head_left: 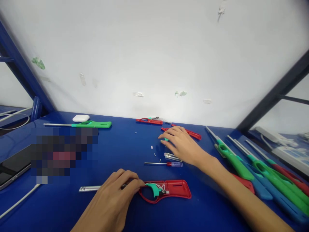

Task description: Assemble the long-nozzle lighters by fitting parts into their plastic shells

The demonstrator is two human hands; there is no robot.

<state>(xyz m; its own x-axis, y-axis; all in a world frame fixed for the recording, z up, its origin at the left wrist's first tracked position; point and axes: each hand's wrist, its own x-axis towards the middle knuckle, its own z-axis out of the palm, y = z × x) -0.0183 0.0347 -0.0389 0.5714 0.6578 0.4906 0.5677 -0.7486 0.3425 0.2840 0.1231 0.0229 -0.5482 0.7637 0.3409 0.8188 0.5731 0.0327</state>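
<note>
An opened utility lighter (177, 188) lies in front of me; its red half-shell shows a teal trigger, a dark part and thin white wires. My left hand (120, 190) grips it where the metal tube meets the red shell. Farther back, my right hand (177, 141) is curled over a small teal plastic piece (166, 139), mostly hidden by the fingers. Under that hand's wrist side lies a clear fuel reservoir (172, 157). A screwdriver (164, 164) with a red and clear purple handle rests between my hands.
Red shell parts (149, 121) lie by the wall, with another red shell (193, 133) behind my right hand. Tiny screws and a small white piece (152, 147) are scattered mid-table. Several lighters (241, 166) lie at right. A green lighter (96, 124), white case (81, 118) and phone (14, 166) are left.
</note>
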